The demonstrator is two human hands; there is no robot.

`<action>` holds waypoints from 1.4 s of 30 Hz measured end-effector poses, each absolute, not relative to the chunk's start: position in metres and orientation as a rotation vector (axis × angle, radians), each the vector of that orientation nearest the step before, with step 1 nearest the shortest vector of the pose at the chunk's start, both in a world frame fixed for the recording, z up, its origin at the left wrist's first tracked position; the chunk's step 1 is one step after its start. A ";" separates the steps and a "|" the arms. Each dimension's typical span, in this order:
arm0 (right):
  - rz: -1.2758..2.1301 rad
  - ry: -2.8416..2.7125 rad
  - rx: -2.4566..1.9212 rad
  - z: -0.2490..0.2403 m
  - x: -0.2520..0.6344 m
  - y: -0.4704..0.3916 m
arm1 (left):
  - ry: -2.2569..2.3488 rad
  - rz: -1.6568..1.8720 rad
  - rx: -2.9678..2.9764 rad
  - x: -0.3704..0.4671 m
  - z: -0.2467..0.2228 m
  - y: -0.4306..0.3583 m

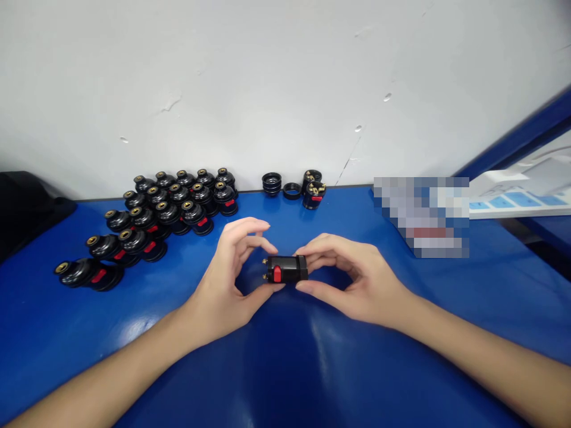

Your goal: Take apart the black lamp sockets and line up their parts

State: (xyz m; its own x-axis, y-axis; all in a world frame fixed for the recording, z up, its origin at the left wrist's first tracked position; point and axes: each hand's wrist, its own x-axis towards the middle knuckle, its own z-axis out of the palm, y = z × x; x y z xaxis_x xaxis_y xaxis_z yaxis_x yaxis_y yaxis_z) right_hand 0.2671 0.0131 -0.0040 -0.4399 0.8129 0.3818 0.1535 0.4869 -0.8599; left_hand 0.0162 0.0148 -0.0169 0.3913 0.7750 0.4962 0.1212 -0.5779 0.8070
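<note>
A black lamp socket body [288,269] with a red switch lies on its side between my hands, brass terminals facing left. A black threaded ring [303,268] sits around its right end. My right hand [352,273] grips that ring end between thumb and fingers. Around the terminal end curves my left hand [238,267], its thumb against the lower side and a fingertip at the upper side. Whether that fingertip presses on the body is hard to see. The blue table [285,351] is beneath.
Several assembled lamp sockets [156,217] stand in rows at the left. At the back are a black ribbed cap [272,185], a loose ring [292,191] and two socket bodies [314,195]. A blurred-out object [423,217] lies right, before a white box [513,202]. Black cloth [31,208] sits far left.
</note>
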 end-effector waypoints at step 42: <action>0.946 -1.914 -0.756 -0.006 0.268 0.012 | 0.738 1.194 2.021 0.015 -0.017 0.014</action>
